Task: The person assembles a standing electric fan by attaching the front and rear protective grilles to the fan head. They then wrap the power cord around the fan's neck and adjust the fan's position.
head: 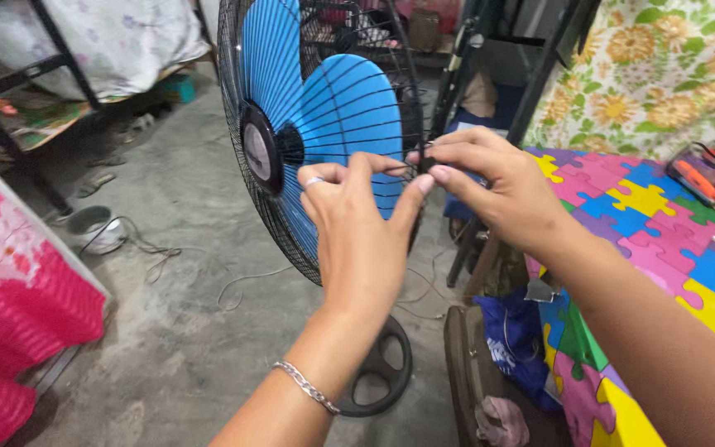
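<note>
One pedestal fan (316,132) stands on the concrete floor (167,331), centre frame, tilted slightly toward the camera. Black wire guard (233,99) encloses blue blades; two blades (349,116) are clearly visible, a third count is not possible. One dark hub cap (258,153) sits at the guard's centre. One round black base (382,364) shows below the wrists.

Two hands are at the guard's right rim. Left hand (357,232): fingers curled, fingertips pressed on the rim wires, grip clenched on the guard edge. It wears one ring (314,180) and one chain bracelet (306,386). Right hand (498,186): thumb and forefinger pinched on a small dark clip (425,159) at the rim, touching the left fingertips. What exactly the clip is cannot be told.

Right of the fan: one surface covered by a multicoloured puzzle-pattern mat (664,232), with one clear pouch (709,174) of orange-handled tools on it. Left: one metal bowl (97,228) on the floor, one loose thin cord (242,281) near it, one pink cloth (18,306) at the frame edge.
</note>
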